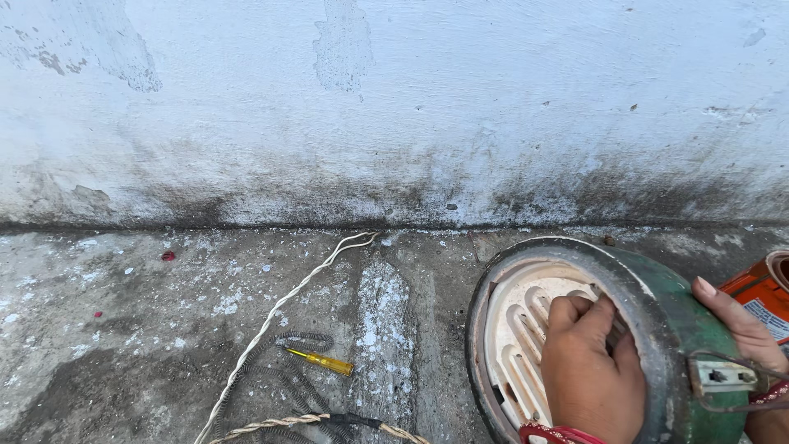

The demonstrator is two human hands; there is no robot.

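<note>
One round green heater casing, tipped on its side on the concrete floor, lower right. Inside it: one cream ceramic coil plate with curved grooves. Left hand reaches into the casing, fingers curled against the plate; whether they grip anything, cannot tell. Right hand lies over the casing's outer rim, fingers extended. One orange tin behind it. One yellow screwdriver, one twisted white cord, one dark coiled wire left.

A stained whitewashed wall met a cracked concrete floor. On the floor lay a white twisted cord, a dark coiled wire and a yellow-handled screwdriver. An orange canister stood at the right edge.
</note>
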